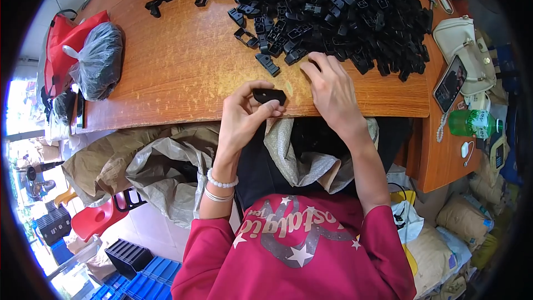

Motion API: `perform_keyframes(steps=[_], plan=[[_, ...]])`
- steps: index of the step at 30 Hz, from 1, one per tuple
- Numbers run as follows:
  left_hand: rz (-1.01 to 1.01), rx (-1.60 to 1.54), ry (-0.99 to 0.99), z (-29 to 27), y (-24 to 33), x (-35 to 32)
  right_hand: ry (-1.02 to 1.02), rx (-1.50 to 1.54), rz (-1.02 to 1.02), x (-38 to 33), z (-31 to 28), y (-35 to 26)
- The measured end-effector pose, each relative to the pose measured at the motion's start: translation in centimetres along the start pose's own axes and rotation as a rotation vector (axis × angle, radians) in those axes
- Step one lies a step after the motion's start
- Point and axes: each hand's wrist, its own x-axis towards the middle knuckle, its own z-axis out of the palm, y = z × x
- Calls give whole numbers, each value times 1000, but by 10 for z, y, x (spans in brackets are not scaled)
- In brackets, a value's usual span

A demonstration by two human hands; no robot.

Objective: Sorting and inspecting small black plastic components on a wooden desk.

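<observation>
My left hand [244, 112] is closed around a small black plastic part [269, 96], held between thumb and fingers just above the table's front edge. To its right, my right hand [336, 90] is over the table with its fingers curled inward, at the near edge of a heap of black plastic parts [338, 11]. Something dark shows between its thumb and forefinger, but I cannot make out what it is. One loose black part [267, 64] lies on the wood between the hands and the heap.
Below the edge of the wooden table [166, 66], an open woven sack [283, 153] sits at my lap. A tied plastic bag [100, 61] stands at the left. On the right are a phone [449, 81], a cream handbag [469, 50] and a green bottle [472, 124].
</observation>
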Motion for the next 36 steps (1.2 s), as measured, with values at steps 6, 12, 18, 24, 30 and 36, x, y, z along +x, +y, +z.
perform_keyframes(steps=[6,12,18,24,30,36], plan=[[10,23,-27,-1,-3,-9,63,-128,-103,-4,-8,1],[0,12,-24,3,-4,-10,34,-48,-59,-9,-11,19],[-23,14,-61,8,-8,-12,190,1020,333,-20,-18,-17],[-23,4,-114,15,3,-17,162,1007,153,-33,-11,-28],[-56,-13,-81,16,9,-19,215,776,-63,-36,-8,-22],[286,262,-67,26,3,-21,172,1028,334,-40,-14,-37]])
